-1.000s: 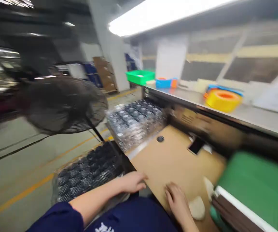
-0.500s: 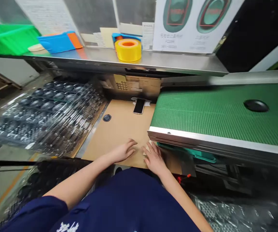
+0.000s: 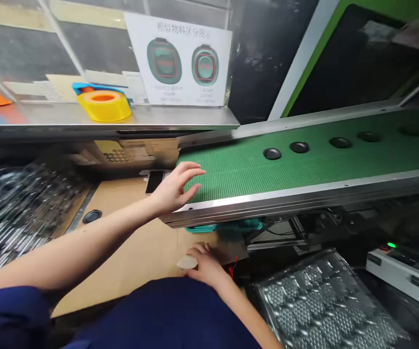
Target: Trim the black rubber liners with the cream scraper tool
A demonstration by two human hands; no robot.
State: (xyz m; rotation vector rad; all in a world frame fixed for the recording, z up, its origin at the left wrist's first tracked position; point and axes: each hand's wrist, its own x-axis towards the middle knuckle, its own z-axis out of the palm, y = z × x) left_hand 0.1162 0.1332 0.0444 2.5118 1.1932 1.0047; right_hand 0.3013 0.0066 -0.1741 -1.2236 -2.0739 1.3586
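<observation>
The left hand point(image 3: 175, 189) is open just over the edge of the green conveyor belt point(image 3: 267, 169); the right hand point(image 3: 204, 265) grips a pale oval piece point(image 3: 186, 262) above the cardboard-covered desk point(image 3: 129, 247).

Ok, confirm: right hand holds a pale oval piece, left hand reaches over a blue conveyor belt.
Wrong: the conveyor belt is green, not blue, in the head view. The right hand holds the pale oval piece; the left hand reaches over the belt.

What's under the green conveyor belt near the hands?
A teal plastic container sticks out below the belt's metal frame; the frame covers most of it, hiding its contents.
</observation>
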